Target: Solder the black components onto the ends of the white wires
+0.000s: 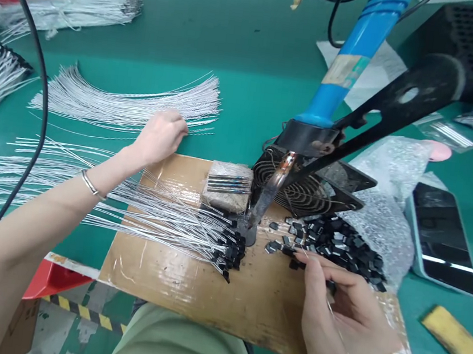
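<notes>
My left hand (161, 136) is closed at the front edge of a loose bundle of white wires (120, 99), its fingertips pinched on a wire there. My right hand (340, 313) pinches a thin solder wire (343, 340) that runs back across the palm. Just beyond those fingertips lies a pile of small black connectors (340, 244), with a few strays nearer the iron. A soldering iron (340, 69) with a blue handle is clamped tip down between the hands. Left of its tip, white wires with black ends (171, 215) lie spread over the cardboard (180, 285).
Behind the iron tip stands a small black fan (296, 184), beside a taped block (225, 198). A phone (444, 237), bubble wrap (390, 190) and a yellow sponge (457, 343) lie at right. A black cable (40, 55) hangs at left, near further wire bundles (76, 11).
</notes>
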